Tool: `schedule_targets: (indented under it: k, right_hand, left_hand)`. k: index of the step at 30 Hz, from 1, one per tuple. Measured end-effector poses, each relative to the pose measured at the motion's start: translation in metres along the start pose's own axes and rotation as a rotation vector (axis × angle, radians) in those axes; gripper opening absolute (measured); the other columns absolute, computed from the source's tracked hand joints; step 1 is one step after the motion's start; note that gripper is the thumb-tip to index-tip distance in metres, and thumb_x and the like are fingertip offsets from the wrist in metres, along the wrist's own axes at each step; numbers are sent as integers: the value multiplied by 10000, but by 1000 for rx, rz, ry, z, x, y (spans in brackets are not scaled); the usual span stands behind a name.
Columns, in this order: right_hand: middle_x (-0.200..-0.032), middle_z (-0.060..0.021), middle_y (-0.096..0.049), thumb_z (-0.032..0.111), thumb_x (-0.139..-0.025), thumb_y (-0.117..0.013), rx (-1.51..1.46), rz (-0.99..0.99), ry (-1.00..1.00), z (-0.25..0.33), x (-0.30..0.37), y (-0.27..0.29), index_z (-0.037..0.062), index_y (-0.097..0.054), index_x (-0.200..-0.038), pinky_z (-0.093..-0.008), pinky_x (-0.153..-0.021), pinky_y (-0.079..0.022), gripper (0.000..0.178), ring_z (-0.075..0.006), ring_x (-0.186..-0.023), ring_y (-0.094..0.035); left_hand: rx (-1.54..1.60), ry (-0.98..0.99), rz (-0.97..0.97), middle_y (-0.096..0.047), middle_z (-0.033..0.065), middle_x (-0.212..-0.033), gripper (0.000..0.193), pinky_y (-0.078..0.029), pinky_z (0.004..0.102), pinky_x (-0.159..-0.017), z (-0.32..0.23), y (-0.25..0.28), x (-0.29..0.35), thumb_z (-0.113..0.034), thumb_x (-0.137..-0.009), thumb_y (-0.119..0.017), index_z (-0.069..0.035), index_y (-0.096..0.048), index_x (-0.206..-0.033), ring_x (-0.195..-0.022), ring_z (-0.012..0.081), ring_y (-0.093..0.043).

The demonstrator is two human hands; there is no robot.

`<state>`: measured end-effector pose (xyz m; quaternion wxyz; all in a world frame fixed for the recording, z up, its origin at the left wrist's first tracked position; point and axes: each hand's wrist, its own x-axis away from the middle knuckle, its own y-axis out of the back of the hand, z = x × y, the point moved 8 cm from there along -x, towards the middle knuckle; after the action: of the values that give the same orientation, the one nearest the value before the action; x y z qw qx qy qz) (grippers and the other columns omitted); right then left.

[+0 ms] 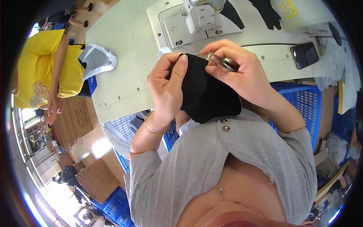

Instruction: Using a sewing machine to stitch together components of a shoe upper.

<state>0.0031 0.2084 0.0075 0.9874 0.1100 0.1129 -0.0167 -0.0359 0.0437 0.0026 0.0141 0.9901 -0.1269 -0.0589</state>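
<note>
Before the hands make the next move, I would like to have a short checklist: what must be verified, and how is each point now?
1. Left hand grips the black fabric: ok.
2. Right hand holds the small metal tool: ok.
3. Tool apart from the left hand: ok, a gap shows.
4. Tool's contact with the fabric: cannot tell, fingers partly hide it.
5. Phone apart from the fabric: ok, it lies off to the right.

metal tool [227, 66] — partly hidden, perhaps snips | black glove [267, 15] — cut off above
</note>
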Motion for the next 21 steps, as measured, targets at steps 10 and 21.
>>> schedule_targets:
  k: [10,21]
  right_hand:
    - [-695,-21,-630,140,-856,-716,-131,11,-167,-15,3,-5,-5,-627,-833,-214,-558,-458,171,-36,-642,-549]
    - [-697,-78,-633,158,-884,-680,-75,-3,-59,-15,-2,-1,5,-653,-919,-270,-590,-461,159,-115,-618,-575]
  left_hand:
    - [-47,5,-13,-612,-21,-776,153,-419,182,-629,0,3,-1,-112,-968,-612,37,-642,-947,-710,33,-507]
    - [-36,-21,31,-632,-14,-806,145,-438,190,-663,-4,5,-12,-105,-963,-617,35,-653,-966,-745,40,-527]
